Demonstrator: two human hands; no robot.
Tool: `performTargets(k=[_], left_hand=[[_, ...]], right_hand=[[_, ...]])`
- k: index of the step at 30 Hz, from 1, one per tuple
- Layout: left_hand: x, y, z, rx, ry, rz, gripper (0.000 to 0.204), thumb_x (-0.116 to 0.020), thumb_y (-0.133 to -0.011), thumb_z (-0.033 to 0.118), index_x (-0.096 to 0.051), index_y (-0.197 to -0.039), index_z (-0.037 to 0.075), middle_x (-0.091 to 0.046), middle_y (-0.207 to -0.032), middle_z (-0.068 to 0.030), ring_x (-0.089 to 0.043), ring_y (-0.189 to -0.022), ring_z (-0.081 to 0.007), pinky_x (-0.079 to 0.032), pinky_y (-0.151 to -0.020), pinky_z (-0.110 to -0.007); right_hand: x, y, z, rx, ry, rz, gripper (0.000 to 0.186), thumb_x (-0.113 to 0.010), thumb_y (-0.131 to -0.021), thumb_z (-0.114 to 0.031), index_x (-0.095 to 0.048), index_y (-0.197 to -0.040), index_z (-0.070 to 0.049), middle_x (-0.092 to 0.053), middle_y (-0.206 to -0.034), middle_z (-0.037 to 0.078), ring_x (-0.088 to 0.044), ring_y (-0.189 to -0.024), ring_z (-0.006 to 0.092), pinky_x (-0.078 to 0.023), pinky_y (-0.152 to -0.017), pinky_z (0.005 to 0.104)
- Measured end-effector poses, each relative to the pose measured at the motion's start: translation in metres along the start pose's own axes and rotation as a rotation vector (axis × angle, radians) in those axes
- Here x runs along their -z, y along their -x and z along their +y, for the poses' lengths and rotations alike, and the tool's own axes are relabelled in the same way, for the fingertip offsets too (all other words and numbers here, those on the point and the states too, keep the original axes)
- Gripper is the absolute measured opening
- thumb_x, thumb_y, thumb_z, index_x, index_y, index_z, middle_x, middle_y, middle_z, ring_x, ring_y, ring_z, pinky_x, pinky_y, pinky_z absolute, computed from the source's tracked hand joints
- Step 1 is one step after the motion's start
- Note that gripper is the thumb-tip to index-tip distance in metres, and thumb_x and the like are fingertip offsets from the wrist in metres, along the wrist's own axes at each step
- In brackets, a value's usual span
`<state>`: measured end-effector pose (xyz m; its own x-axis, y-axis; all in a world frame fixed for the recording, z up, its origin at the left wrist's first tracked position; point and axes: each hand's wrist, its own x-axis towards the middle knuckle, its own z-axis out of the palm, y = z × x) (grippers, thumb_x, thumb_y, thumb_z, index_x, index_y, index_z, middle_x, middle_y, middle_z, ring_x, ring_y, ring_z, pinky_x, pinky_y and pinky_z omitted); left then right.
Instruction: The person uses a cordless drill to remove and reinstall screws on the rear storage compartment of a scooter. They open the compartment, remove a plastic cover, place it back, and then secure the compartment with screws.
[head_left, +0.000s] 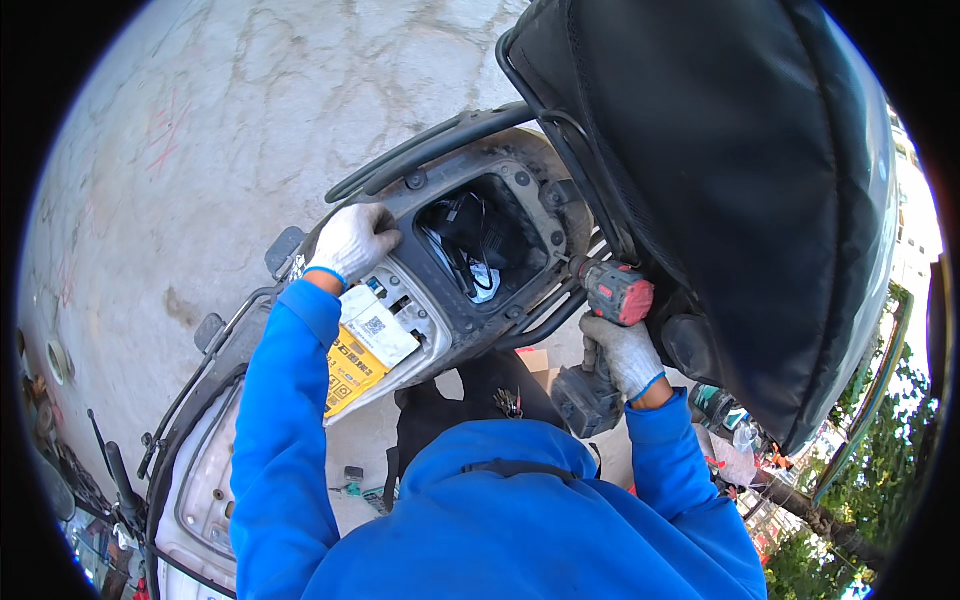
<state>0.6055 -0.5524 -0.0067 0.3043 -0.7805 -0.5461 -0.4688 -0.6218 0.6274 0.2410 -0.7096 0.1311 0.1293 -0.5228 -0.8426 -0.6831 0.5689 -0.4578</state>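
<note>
Cracked grey concrete [200, 110] beneath us; black plastic compartment [515, 195] contains black cable [461, 266]. Our white-gloved right hand [625, 357] grasps red-and-black drill [622, 292]; white-gloved left hand [353, 242] curled nearby, hold unclear.

Left hand [352, 242]: 10 o'clock of frame, back up, fingers bent; left forearm [284, 410] points 12–1. Right hand [622, 352]: 4 o'clock, fingers curled in a firm grip; right forearm [665, 445] points 11.
</note>
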Motion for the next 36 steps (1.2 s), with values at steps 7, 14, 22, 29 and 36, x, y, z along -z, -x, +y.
performTargets(k=[7,14,22,29,36], left_hand=[[-0.005,0.006,0.004,-0.013,-0.054,0.034,0.027,-0.076,-0.09,0.026,-0.077,-0.104,0.002,-0.077,-0.1,-0.0236,-0.075,-0.094,-0.0404,-0.058,-0.085,-0.048],[-0.006,-0.002,-0.005,-0.001,-0.002,-0.006,0.033,-0.077,-0.087,0.026,-0.077,-0.105,-0.002,-0.077,-0.097,-0.0248,-0.075,-0.092,-0.0388,-0.058,-0.085,-0.047],[-0.001,-0.005,-0.01,-0.003,0.138,-0.052,0.034,-0.077,-0.084,0.026,-0.078,-0.103,-0.002,-0.078,-0.095,-0.0221,-0.076,-0.088,-0.0346,-0.059,-0.083,-0.043],[0.012,-0.015,-0.007,-0.029,0.073,-0.156,0.028,-0.076,-0.084,0.023,-0.078,-0.098,-0.001,-0.078,-0.093,-0.0199,-0.075,-0.086,-0.0306,-0.059,-0.082,-0.041],[0.019,-0.018,-0.005,-0.061,0.111,-0.205,0.025,-0.078,-0.087,0.021,-0.078,-0.102,0.001,-0.078,-0.094,-0.0193,-0.075,-0.085,-0.0312,-0.059,-0.081,-0.042]], right_hand=[[0.014,-0.008,0.001,0.127,0.264,-0.047,0.007,-0.069,-0.088,-0.009,-0.066,-0.089,-0.002,-0.061,-0.063,0.007,-0.06,-0.05,0.0195,-0.051,-0.05,0.0343],[0.01,-0.001,-0.013,0.045,0.141,-0.04,0.008,-0.069,-0.089,-0.01,-0.065,-0.089,-0.003,-0.061,-0.064,0.008,-0.06,-0.05,0.0201,-0.05,-0.049,0.0334],[0.016,-0.001,-0.003,0.008,0.022,-0.025,0.01,-0.072,-0.089,-0.01,-0.068,-0.095,-0.002,-0.064,-0.068,0.008,-0.062,-0.053,0.0201,-0.053,-0.051,0.033],[0.026,-0.004,0.0,-0.005,0.041,-0.048,0.011,-0.072,-0.089,-0.01,-0.069,-0.096,-0.002,-0.065,-0.069,0.009,-0.064,-0.055,0.0204,-0.054,-0.052,0.0328],[0.027,-0.003,0.0,-0.012,-0.001,-0.044,0.01,-0.072,-0.089,-0.01,-0.069,-0.096,-0.002,-0.065,-0.069,0.008,-0.064,-0.055,0.0203,-0.054,-0.052,0.0331]])
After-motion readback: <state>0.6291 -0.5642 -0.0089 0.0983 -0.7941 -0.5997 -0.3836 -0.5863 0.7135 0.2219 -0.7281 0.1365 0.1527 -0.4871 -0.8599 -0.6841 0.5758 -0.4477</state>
